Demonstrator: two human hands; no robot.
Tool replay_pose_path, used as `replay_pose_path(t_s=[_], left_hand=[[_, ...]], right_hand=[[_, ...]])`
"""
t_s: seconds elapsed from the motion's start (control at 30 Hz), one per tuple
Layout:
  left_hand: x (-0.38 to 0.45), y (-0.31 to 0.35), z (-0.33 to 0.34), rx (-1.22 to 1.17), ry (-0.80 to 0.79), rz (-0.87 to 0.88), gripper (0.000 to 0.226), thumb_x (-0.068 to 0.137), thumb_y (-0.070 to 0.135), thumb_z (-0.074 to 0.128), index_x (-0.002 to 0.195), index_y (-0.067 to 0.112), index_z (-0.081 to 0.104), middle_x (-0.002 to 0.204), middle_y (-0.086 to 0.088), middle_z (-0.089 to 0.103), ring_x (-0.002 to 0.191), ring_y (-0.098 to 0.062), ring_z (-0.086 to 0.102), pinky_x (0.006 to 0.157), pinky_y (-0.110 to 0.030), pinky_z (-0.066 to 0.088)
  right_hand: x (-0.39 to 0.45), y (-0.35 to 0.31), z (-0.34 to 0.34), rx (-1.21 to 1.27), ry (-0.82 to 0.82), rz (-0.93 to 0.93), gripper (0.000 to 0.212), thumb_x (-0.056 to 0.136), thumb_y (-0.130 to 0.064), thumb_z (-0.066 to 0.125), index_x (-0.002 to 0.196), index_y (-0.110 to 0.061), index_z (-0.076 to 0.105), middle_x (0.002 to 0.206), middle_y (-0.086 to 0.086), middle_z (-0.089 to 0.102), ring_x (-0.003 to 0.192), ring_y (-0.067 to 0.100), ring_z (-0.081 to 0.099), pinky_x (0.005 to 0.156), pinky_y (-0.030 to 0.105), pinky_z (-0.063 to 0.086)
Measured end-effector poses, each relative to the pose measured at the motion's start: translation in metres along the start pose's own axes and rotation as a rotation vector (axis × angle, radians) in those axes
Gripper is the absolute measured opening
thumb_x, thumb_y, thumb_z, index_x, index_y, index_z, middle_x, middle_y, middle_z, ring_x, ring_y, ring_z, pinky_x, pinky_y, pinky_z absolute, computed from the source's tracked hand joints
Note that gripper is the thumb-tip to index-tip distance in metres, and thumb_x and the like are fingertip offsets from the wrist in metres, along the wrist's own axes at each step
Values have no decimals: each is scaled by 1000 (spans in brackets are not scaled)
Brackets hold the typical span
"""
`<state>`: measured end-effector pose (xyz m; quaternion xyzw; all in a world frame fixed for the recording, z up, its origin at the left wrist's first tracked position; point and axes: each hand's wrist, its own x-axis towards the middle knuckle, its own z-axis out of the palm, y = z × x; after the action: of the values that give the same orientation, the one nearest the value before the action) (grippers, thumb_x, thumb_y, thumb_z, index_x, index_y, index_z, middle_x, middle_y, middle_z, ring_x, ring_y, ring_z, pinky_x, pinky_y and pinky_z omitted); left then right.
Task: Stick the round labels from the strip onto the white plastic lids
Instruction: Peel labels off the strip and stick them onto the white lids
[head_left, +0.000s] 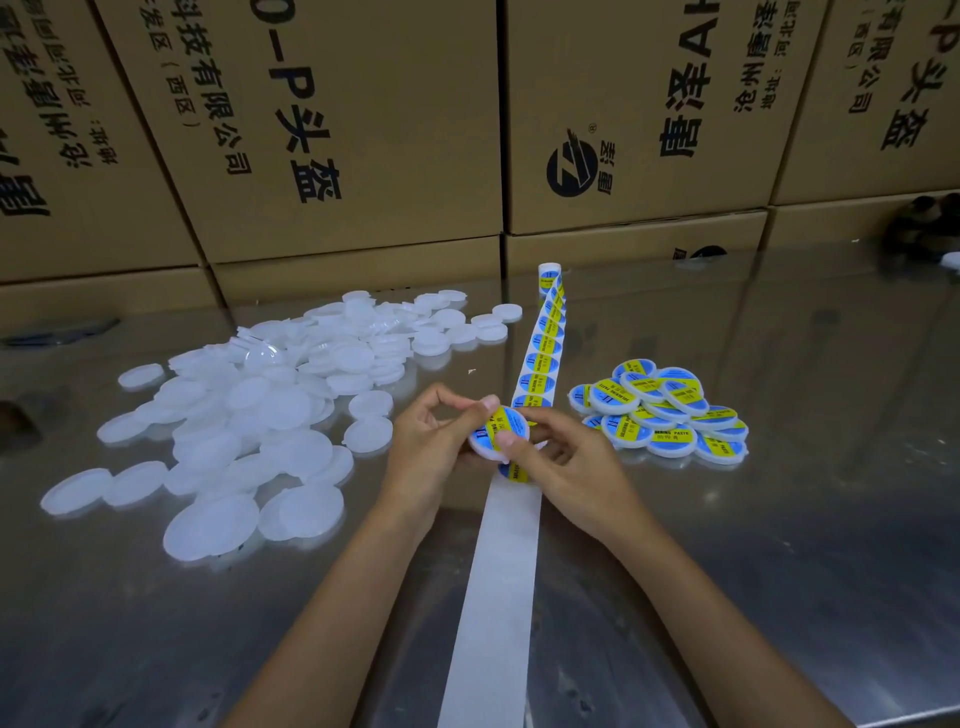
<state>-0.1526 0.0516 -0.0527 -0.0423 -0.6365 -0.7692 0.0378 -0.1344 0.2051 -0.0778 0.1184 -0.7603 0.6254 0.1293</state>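
White backing paper (498, 597), bare of labels, runs from the near edge of the steel table (779, 545) up its middle toward the hands. Both hands meet over this strip. The left hand (431, 441) grips a white lid (491, 448) from the left, its thumb and fingers curled round the rim. The right hand (561, 457) holds the same lid from the right, its thumb pressing flat on the blue and yellow round label (500, 427) that already covers the lid's top, with the other fingers curled beneath. Just under the lid, one more label (514, 472) on the strip peeks out between the hands.

Beyond the hands the label strip (543, 358) carries on toward the far edge of the table, a row of blue and yellow round labels on it, ending in a small upright roll (549, 274). Right of the strip, near the hands, lies a small heap of labelled lids (662, 413), overlapping one another. Left of the strip spreads a much larger loose pile of plain white lids (270, 410), reaching from the near left of the table toward its far edge.

Along the far edge stands a wall of brown cardboard boxes (363, 130) printed with black characters.
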Motion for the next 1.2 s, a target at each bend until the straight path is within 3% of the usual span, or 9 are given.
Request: replay_pose_path(t_s=[0.1, 0.23, 0.5, 0.6, 0.7, 0.8, 0.87, 1.0, 1.2], left_hand=[[0, -2, 3, -6, 1, -2, 26, 84, 20, 79, 86, 6, 58, 79, -16, 76, 67, -24, 73, 57, -29, 60], [-1, 0, 2, -11, -97, -44, 35, 80, 31, 76, 93, 8, 55, 88, -18, 76, 77, -28, 75, 62, -35, 62], [0, 1, -6, -46, -466, -107, 38, 89, 8, 71, 123, 22, 69, 117, -16, 73, 104, -32, 72, 80, -30, 59], [0, -1, -5, 14, -331, -94, 32, 85, -1, 74, 112, 17, 73, 107, -16, 75, 95, -32, 74, 73, -30, 61], [1, -1, -4, 34, -160, -86, 29, 78, 0, 81, 102, 7, 68, 95, -16, 77, 86, -31, 76, 64, -31, 61], [1, 0, -3, -12, -47, -73, 29, 76, 0, 82, 95, 2, 60, 92, -17, 77, 82, -30, 76, 61, -30, 61], [0, 0, 0, -34, 10, -57, 27, 78, 1, 81, 91, 2, 58, 88, -17, 77, 78, -29, 76, 57, -29, 60], [-3, 0, 3, -77, 32, -42, 23, 80, 6, 80, 87, 2, 58, 86, -18, 76, 76, -27, 76, 55, -27, 59], [0, -3, 2, -97, -63, -79, 25, 83, 11, 78, 86, 5, 54, 91, -23, 74, 80, -32, 75, 67, -36, 62]], right_hand=[[0, 3, 0, -24, 7, -7, 24, 84, -36, 76, 107, -32, 70, 62, 6, 61, 55, 14, 49, 57, 26, 40], [-1, 3, -4, 58, 6, 1, 24, 92, -28, 69, 114, -36, 69, 52, 11, 61, 49, 12, 56, 55, 24, 48], [0, -1, -8, 111, 87, 31, 23, 103, -20, 51, 105, -16, 73, 45, 15, 55, 38, 12, 46, 44, 21, 41], [0, -1, -9, 103, 67, 98, 33, 106, -21, 42, 89, -3, 65, 47, 13, 58, 37, 17, 42, 45, 25, 37], [3, -2, -9, 132, 43, 124, 32, 107, -24, 38, 100, -11, 66, 51, 10, 56, 41, 19, 41, 44, 24, 37], [2, -1, -4, 60, 17, 103, 20, 98, -29, 59, 114, -19, 66, 50, -4, 51, 45, 10, 43, 48, 20, 38], [-2, 0, 0, -15, -17, 72, 33, 88, -30, 73, 119, -24, 62, 50, -7, 47, 48, 7, 41, 52, 20, 37], [-2, 0, 2, 4, -10, 43, 45, 84, -22, 78, 126, -21, 62, 54, -1, 49, 51, 8, 43, 55, 20, 39], [0, 1, -3, 138, 15, 66, 30, 96, -12, 62, 122, -25, 66, 54, 7, 59, 50, 11, 52, 51, 23, 46]])
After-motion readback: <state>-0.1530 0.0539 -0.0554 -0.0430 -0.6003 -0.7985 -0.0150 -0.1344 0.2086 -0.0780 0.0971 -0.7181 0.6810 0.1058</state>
